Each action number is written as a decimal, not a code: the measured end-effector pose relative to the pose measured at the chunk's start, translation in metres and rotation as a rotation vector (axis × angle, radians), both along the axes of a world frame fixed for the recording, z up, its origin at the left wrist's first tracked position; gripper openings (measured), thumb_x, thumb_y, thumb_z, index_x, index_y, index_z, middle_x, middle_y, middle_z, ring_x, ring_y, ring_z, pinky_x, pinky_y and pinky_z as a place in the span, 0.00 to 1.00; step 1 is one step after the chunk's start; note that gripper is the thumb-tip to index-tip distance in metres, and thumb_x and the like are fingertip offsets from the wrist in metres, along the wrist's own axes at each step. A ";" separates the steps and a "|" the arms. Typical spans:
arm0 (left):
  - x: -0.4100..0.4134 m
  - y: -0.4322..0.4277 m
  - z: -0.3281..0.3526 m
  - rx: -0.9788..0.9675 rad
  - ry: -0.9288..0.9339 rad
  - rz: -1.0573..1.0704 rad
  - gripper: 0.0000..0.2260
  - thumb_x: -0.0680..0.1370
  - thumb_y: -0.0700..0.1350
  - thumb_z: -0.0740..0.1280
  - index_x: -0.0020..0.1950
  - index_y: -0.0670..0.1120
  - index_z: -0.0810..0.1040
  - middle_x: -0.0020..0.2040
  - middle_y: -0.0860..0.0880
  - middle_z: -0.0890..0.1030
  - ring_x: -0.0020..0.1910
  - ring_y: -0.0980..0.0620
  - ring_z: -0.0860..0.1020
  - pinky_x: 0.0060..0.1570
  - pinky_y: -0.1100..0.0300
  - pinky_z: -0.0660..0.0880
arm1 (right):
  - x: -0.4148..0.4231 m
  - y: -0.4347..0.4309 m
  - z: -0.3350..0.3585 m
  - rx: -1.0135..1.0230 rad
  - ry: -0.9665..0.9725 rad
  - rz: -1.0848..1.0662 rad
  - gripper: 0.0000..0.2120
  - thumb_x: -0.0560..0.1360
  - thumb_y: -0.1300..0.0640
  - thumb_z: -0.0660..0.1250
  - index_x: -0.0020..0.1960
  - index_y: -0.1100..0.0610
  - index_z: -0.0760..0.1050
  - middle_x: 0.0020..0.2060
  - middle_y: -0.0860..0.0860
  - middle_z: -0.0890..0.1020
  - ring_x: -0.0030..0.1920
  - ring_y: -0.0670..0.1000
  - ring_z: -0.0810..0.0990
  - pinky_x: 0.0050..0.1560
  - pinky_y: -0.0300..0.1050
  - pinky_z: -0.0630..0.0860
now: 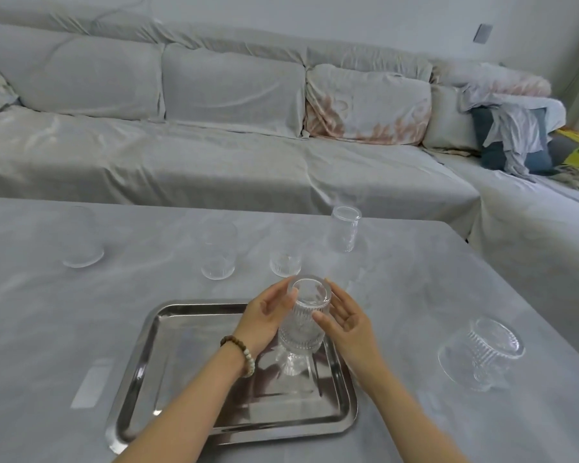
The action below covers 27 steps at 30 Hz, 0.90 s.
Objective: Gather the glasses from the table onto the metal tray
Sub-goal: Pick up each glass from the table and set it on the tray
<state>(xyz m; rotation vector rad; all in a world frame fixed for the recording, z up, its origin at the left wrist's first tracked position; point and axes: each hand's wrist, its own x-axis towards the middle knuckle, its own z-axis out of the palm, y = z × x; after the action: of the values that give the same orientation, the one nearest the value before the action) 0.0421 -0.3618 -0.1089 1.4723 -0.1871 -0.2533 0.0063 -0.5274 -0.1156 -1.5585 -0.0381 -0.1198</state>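
A tall ribbed glass [303,324] stands upright on the right part of the metal tray [168,372], which lies at the table's near middle. My left hand [264,320] cups its left side, fingers against the upper wall. My right hand [345,324] cups its right side, thumb in front and fingers behind the rim. Several more clear glasses stand on the grey table: one far left [82,252], two low ones beyond the tray [218,262] [285,262], a tall one [345,232] further back, and a wide ribbed stemmed glass [482,352] at the right.
The table is covered by a grey cloth [415,279]. A covered sofa [214,145] runs behind its far edge and along the right side, with cushions and clothes [515,135] piled at the right.
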 end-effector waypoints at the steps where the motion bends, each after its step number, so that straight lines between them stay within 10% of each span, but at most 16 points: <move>1: 0.000 0.000 -0.001 0.000 -0.001 -0.002 0.21 0.67 0.64 0.69 0.59 0.63 0.77 0.58 0.61 0.81 0.59 0.62 0.77 0.57 0.61 0.75 | 0.000 0.000 -0.002 0.002 -0.003 0.001 0.29 0.61 0.44 0.79 0.61 0.38 0.76 0.60 0.40 0.82 0.62 0.44 0.79 0.60 0.38 0.76; 6: -0.002 0.002 -0.003 -0.035 -0.002 -0.005 0.17 0.71 0.56 0.68 0.60 0.59 0.78 0.57 0.61 0.82 0.57 0.64 0.78 0.47 0.71 0.75 | 0.000 0.002 -0.005 0.021 -0.029 0.006 0.30 0.62 0.43 0.78 0.62 0.41 0.76 0.60 0.43 0.82 0.63 0.45 0.80 0.62 0.40 0.75; 22: -0.017 0.022 0.033 0.114 0.046 0.130 0.19 0.74 0.55 0.66 0.63 0.53 0.74 0.62 0.53 0.76 0.62 0.54 0.74 0.65 0.54 0.70 | -0.019 0.009 0.037 -0.053 0.043 -0.039 0.30 0.71 0.52 0.72 0.71 0.48 0.68 0.68 0.48 0.75 0.67 0.44 0.73 0.65 0.39 0.71; 27: -0.016 0.097 0.060 0.162 0.006 0.222 0.12 0.75 0.52 0.66 0.58 0.52 0.76 0.57 0.50 0.79 0.52 0.55 0.78 0.57 0.57 0.74 | -0.009 0.042 0.084 -0.119 -0.051 -0.045 0.23 0.76 0.51 0.68 0.70 0.47 0.70 0.67 0.42 0.74 0.68 0.42 0.71 0.64 0.36 0.67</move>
<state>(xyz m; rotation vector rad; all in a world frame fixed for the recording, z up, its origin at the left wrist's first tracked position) 0.0262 -0.2648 -0.0485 1.6379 0.0027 -0.0939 -0.0028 -0.4854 -0.0320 -1.6756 -0.0509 -0.1956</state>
